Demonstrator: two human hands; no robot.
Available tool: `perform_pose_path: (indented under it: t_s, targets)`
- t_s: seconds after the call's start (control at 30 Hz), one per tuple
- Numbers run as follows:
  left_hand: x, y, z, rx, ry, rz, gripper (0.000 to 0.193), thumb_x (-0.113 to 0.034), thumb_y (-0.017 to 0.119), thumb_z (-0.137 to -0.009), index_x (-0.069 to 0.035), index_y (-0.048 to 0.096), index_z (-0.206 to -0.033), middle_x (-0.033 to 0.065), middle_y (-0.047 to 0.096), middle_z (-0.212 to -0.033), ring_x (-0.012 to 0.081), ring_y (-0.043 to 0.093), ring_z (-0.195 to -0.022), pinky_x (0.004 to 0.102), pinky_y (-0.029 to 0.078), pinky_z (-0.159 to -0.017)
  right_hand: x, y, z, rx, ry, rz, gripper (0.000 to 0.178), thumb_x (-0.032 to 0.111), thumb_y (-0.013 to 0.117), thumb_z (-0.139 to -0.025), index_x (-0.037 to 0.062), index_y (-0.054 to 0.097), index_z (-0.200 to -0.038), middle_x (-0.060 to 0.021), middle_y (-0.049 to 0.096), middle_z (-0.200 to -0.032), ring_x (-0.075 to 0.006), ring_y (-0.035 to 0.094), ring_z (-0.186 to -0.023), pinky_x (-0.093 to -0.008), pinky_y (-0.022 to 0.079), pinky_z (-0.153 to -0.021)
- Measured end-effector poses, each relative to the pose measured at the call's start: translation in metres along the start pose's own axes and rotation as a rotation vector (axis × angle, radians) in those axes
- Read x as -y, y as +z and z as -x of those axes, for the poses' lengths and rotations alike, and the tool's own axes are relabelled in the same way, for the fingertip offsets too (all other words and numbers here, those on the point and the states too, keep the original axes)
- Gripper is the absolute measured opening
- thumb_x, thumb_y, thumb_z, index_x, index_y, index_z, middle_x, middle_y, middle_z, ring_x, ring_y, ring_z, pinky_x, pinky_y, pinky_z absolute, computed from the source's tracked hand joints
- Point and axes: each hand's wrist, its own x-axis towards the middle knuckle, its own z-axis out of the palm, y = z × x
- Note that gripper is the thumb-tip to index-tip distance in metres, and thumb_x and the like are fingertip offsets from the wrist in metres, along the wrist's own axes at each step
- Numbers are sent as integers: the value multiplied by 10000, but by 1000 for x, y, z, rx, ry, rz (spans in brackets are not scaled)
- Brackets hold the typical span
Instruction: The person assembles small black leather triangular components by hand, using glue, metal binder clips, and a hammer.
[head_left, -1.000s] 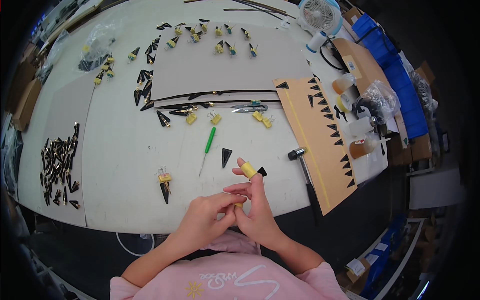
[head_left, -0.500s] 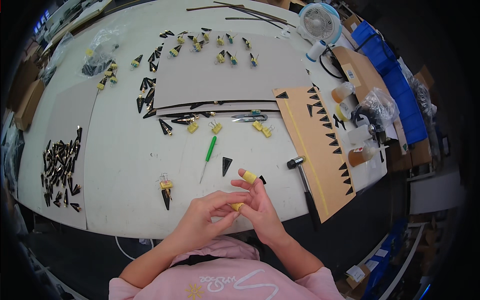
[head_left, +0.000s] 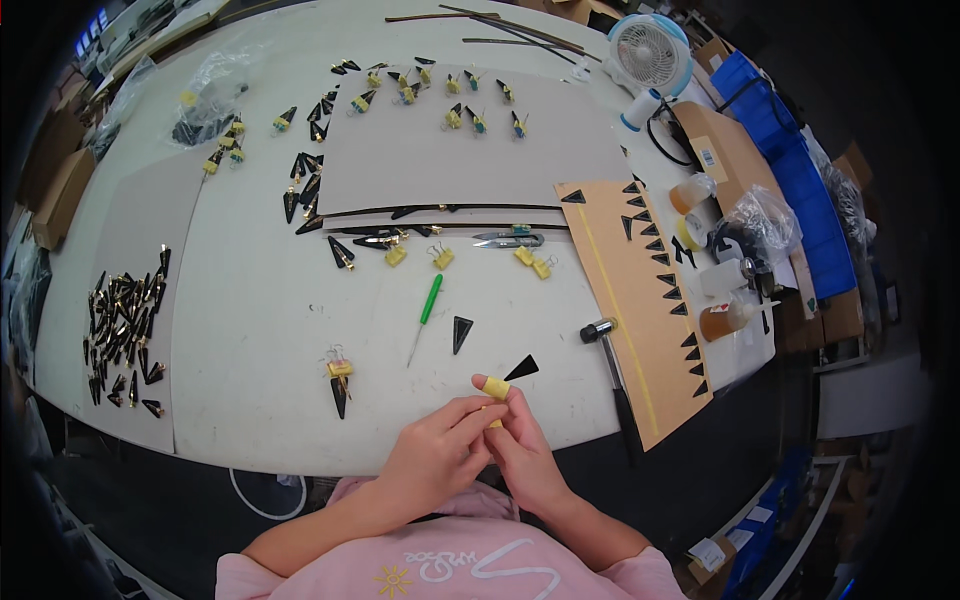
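My left hand [head_left: 440,440] is closed, its fingertips pinched around the yellow wrap [head_left: 493,424] on my right thumb. My right hand [head_left: 525,455] has its thumb inside that pinch and its index finger, also banded in yellow tape [head_left: 496,388], held apart from it; the other fingers are mostly hidden. Just beyond the index fingertip a black triangular piece [head_left: 523,368] lies on the table. Another black triangle [head_left: 461,334] with a raised rim lies farther off, beside a green-handled awl [head_left: 425,310]. To the left, a yellow binder clip [head_left: 340,368] grips a black pointed piece [head_left: 339,398].
A rubber-headed hammer [head_left: 601,331] rests partly on a brown board [head_left: 630,340] edged with black triangles. Gold-and-black pieces [head_left: 125,325] are heaped at left. A grey board [head_left: 440,170] holds several clipped pieces. Snips [head_left: 508,240], bottles [head_left: 728,318] and a fan [head_left: 650,52] also stand or lie around.
Both hands have drawn slightly nearer to me, and the left fingers now cover more of the right thumb's wrap. The black triangle beyond the right index finger has come into full view.
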Motion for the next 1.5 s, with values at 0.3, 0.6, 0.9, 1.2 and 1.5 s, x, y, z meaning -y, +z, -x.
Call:
perform_pose_path:
  t_s: [0.3,0.6,0.9,1.2,1.5]
  targets:
    - [2,15,-6,95,28,167,376,19,623,-754,-57,651,-1122,90,649,-1072,249,661,-881,325,543,-768,-7,-19,11,-24,-211,46,455,-54,377,-946,40,348,-1391,-114,478,-1312,-114,497,-1103,-250,428,-916]
    - [-1,3,-44,402,-213,593,398,32,559,-825,-13,613,-1217,129,637,-1114,205,646,-1001,328,525,-934,26,-41,1,-56,-154,182,645,-73,511,-854,54,248,-1430,-131,442,-1301,-182,538,-1114,-290,474,-919]
    - [-2,-10,-47,558,-84,145,317,-34,615,-825,-65,671,-1135,141,662,-991,256,670,-845,341,564,-816,35,-34,13,-86,-308,753,869,-52,601,-775,25,111,-1489,-184,361,-1344,-237,590,-1056,-331,522,-866]
    - [8,8,-63,498,-40,-41,184,-47,638,-780,10,671,-952,148,652,-910,288,660,-765,350,558,-693,60,-31,14,-89,-521,806,743,-17,620,-828,-10,225,-1457,-181,416,-1293,-200,622,-972,-312,533,-828]
    - [50,42,-158,-1,218,-564,220,-60,643,-792,-69,650,-1012,107,595,-862,269,618,-846,366,511,-665,53,-64,-37,-341,-617,516,499,-18,523,-909,-12,365,-1383,-118,541,-1129,-123,613,-898,-257,497,-840]
